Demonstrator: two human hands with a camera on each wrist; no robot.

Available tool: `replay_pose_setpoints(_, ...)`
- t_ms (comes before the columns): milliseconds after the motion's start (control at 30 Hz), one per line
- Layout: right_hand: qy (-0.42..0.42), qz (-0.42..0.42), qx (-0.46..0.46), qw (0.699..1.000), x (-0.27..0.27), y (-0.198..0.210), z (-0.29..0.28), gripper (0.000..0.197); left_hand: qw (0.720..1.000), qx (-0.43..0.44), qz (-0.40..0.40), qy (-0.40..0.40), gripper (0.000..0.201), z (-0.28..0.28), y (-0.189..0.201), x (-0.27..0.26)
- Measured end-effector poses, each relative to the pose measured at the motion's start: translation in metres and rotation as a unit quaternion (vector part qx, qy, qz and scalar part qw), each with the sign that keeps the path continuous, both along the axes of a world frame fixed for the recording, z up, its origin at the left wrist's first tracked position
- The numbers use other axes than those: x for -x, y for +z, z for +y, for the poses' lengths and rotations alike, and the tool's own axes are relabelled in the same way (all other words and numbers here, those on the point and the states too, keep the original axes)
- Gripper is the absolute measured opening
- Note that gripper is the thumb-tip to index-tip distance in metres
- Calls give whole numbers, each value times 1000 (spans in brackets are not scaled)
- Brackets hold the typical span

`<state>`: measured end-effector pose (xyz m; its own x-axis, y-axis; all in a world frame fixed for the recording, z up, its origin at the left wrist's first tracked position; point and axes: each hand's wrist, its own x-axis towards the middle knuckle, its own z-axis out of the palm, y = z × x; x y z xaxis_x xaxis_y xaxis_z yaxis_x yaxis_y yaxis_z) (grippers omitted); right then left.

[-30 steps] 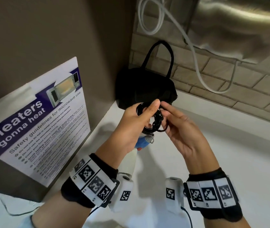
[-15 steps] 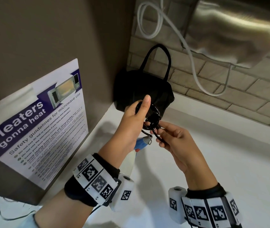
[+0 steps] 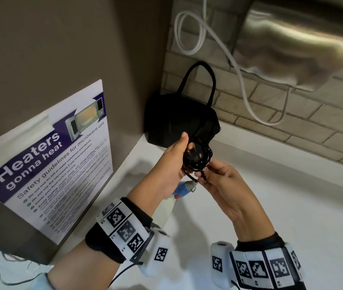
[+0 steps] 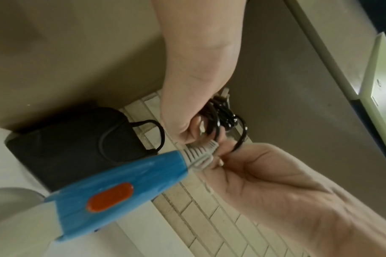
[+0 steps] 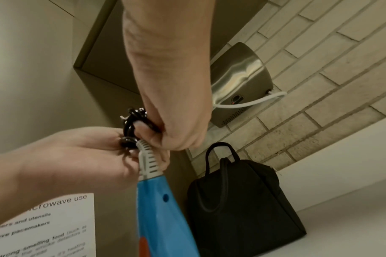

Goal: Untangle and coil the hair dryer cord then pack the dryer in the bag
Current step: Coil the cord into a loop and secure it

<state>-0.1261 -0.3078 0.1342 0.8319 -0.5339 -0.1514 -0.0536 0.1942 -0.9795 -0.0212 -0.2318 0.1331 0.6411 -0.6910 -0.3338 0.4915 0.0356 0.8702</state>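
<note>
- Hair dryer [image 4: 112,191]: blue handle with an orange switch and a grey ribbed collar at the cord end; it hangs handle-end up below the two hands, in front of the bag and above the counter.
- Cord [image 3: 197,156]: black and glossy, wound into a small tight coil, held up just in front of the bag.
- Left hand [image 3: 172,164]: fingers curled round the coil, thumb raised along its edge.
- Right hand [image 3: 222,185]: fingertips pinch the cord strand at the bottom of the coil, just above the grey collar.
- Bag [image 3: 179,120]: black, soft-sided, one handle loop standing up; it sits on the counter in the corner.
- Counter [image 3: 270,185]: white, running out from under the bag.
- Poster [image 3: 55,162]: microwave safety guidelines, fixed to a panel left of the bag.
- Hand dryer [image 3: 296,42]: brushed metal, on the brick wall above and right of the bag, with a white cable [image 3: 239,74] looping beside it.
</note>
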Motion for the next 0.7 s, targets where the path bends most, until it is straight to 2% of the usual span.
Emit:
replay_pose_setpoints(67,-9,-20,-6,1000,-4,2,0,36,1000,-13,-19,15,49,-2,-3,-1)
replay_pose_setpoints(167,-31,-45,-45,997,-8,4,2,34,997,-22,-68,26,30,-3,0,1)
replay_pose_setpoints(267,-52,-84,-29,995,-8,10,8,41,992,-16,-122,31,42,-1,3,4)
replay_pose_setpoints(333,-32,-119,-21,992,-5,17,12,49,987,-29,-155,30,49,0,3,3)
replay_pose_setpoints(367,-8,-128,3,992,-3,21,14,50,986,-22,-163,35,46,0,3,2)
replay_pose_setpoints(433,32,-108,114,987,-2,26,20,40,988,1,-151,42,38,-2,5,2)
replay_pose_setpoints(500,17,-65,212,975,-3,25,24,26,993,14,-110,38,37,-3,7,3)
replay_pose_setpoints(600,-12,-21,281,959,-5,20,23,22,982,2,-184,41,38,-2,3,5)
replay_pose_setpoints(700,48,21,366,929,-4,21,19,24,975,9,-218,39,38,2,0,4)
